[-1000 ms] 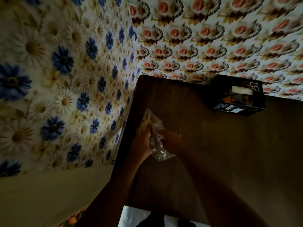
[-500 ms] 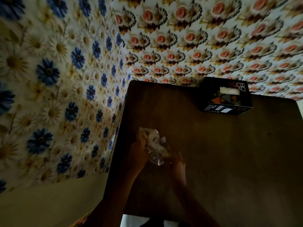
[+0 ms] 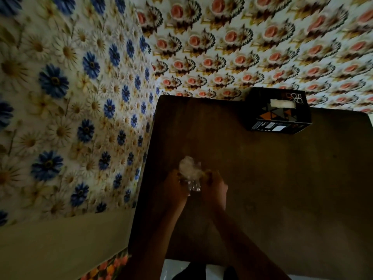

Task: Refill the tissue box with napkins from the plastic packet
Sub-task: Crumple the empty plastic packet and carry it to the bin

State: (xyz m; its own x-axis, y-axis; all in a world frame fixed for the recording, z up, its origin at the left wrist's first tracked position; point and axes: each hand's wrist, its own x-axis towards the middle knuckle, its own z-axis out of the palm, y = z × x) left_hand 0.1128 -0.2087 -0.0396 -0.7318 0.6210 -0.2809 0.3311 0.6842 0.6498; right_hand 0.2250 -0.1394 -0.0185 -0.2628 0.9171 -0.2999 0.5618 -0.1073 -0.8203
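Observation:
A crumpled clear plastic packet (image 3: 190, 174) with white napkins inside is held over the dark wooden table (image 3: 262, 178), near its left side. My left hand (image 3: 175, 185) grips the packet's left side and my right hand (image 3: 214, 186) grips its right side, fingers curled round the plastic. The black tissue box (image 3: 279, 116) with orange and grey triangles stands at the table's far edge, well beyond my hands to the right. A strip of white tissue shows in its top slot.
Flower-patterned walls close in on the left and behind the table. A pale ledge runs below the left wall. The table's near edge lies just under my forearms, with a white floor patch beneath.
The packet has turned from slanting to roughly upright between my hands. My right hand has come up beside the left, and both sit a little farther right on the table.

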